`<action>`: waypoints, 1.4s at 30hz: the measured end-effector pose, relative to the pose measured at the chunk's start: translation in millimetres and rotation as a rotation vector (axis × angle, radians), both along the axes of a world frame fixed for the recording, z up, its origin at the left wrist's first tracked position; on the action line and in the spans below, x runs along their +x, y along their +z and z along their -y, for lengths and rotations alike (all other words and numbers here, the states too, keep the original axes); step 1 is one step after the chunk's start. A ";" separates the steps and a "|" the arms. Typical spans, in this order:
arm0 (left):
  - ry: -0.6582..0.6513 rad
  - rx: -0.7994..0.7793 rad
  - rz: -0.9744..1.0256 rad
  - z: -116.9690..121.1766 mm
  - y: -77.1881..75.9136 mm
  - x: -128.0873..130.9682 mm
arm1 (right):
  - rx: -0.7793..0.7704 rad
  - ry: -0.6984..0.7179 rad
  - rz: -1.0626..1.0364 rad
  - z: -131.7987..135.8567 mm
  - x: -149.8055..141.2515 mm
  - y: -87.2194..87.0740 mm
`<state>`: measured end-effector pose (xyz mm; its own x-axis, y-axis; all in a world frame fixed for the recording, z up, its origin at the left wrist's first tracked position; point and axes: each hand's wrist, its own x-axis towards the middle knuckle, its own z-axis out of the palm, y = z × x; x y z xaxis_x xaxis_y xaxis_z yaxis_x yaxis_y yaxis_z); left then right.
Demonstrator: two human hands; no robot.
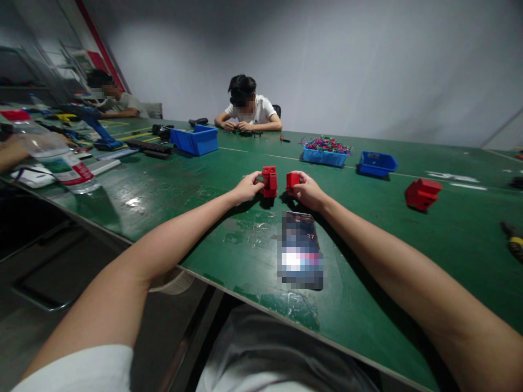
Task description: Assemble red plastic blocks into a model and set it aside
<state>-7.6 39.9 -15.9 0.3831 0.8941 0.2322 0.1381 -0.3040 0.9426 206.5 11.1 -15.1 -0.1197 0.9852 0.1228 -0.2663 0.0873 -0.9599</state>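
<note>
My left hand (249, 189) grips a red block with round holes in its top (269, 182), holding it by its left side just over the green table (245, 256). Across a small gap, my right hand (309, 191) pinches a smaller red block (291, 181) between thumb and fingers. The two red pieces are apart. Below my right hand lies a phone (301, 250) with its screen lit. Farther right, another red block (423, 194) rests on the table.
Beyond my hands stand a blue bin of colourful wires (324, 156), a small blue bin (376, 164) and a larger blue bin (194, 140). At left are a plastic bottle (61, 158) and a blue power drill (96, 125). A co-worker (250, 109) sits opposite; yellow-handled pliers (515, 242) lie far right.
</note>
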 end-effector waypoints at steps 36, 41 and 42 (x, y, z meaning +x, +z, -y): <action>0.016 -0.012 -0.023 2.8 3.1 -0.4 | 0.124 -0.250 -0.049 -8.3 -9.6 -5.3; -0.018 -0.020 -0.009 -3.7 -2.3 -2.9 | 0.200 -0.271 -0.020 -4.1 -18.3 4.4; -0.022 -0.019 -0.009 -4.3 -2.8 -3.2 | 0.227 -0.257 0.004 -1.9 -19.9 7.2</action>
